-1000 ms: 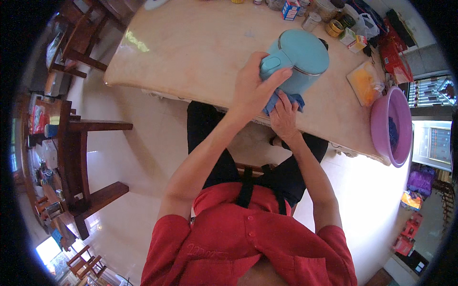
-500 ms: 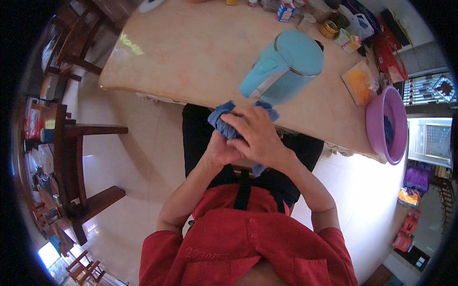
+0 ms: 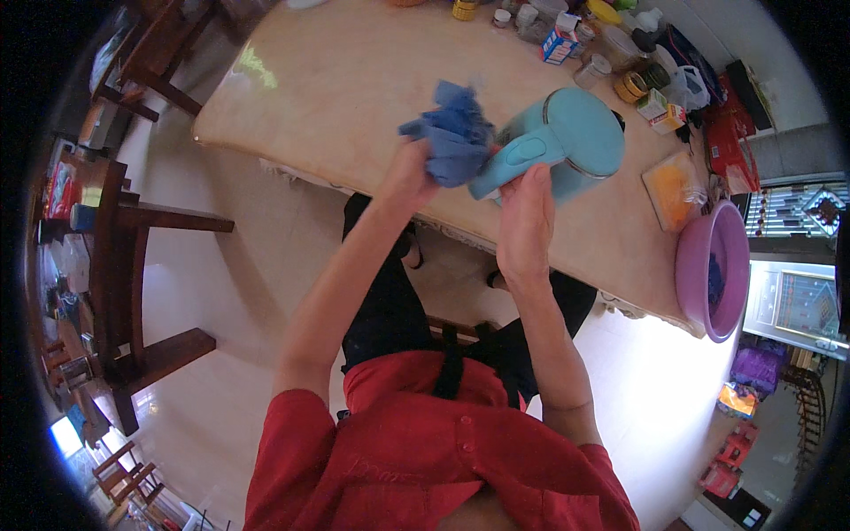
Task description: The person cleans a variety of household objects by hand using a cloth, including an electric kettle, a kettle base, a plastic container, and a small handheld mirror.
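Observation:
A crumpled blue cloth (image 3: 456, 142) is bunched in my left hand (image 3: 411, 183), above the table's near edge and just left of the kettle handle. The light-blue electric kettle (image 3: 586, 128) stands on the table, its lid down and its handle pointing toward me. My right hand (image 3: 528, 228) grips the handle from the near side, thumb along its edge. Its other fingers are mostly hidden beneath the handle. The cloth touches or nearly touches the handle's left side.
The pale table (image 3: 336, 97) carries jars, small boxes and a blue-and-white carton (image 3: 560, 42) along its far right. A packet with yellow contents (image 3: 673, 190) lies near a purple basin (image 3: 735, 274) at the right corner. Dark wooden furniture (image 3: 133, 265) stands at left.
My hands, earlier together on the cloth near the table edge, have come apart. The left carried the cloth forward; the right let go of it and took the kettle handle. The view shifted slightly.

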A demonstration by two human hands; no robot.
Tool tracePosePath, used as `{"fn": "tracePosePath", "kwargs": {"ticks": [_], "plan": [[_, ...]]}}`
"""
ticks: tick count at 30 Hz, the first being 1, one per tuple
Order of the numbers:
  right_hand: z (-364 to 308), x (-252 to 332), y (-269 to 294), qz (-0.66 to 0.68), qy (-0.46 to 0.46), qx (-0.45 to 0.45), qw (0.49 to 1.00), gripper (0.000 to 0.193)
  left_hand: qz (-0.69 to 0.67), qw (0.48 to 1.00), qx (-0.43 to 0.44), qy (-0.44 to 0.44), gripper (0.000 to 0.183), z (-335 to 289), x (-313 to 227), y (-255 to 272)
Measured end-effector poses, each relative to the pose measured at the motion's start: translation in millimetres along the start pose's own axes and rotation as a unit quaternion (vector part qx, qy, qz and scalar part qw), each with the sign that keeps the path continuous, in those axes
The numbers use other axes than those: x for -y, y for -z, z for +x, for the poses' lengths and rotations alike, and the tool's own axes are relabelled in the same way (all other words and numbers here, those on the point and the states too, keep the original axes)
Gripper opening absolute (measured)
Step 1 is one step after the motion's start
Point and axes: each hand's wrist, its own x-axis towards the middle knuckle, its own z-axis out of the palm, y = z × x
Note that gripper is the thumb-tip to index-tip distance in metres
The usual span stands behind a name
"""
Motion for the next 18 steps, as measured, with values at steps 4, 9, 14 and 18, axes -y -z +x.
{"fn": "tracePosePath", "kwargs": {"ticks": [4, 9, 14, 18], "plan": [[0.3, 4.4, 1.3, 0.035, -0.050, -0.042, 0.997, 0.043, 0.171, 0.985, 0.029, 0.015, 0.041, 15.6, 4.6, -33.4], [-14.3, 15.7, 6.0, -0.011, -0.048, -0.127, 0.991, 0.044, 0.394, 0.910, 0.122, -0.053, 0.055, 19.7, 11.7, -75.9], [-26.8, 14.1, 10.9, -0.002, -0.048, -0.087, 0.995, 0.049, 0.420, 0.866, 0.181, -0.202, 0.051, 38.7, 49.5, -37.3], [-24.1, 13.5, 1.5, -0.073, -0.038, -0.108, 0.991, 0.055, 0.453, 0.851, 0.142, -0.222, 0.045, 44.1, 78.1, 9.9]]}}
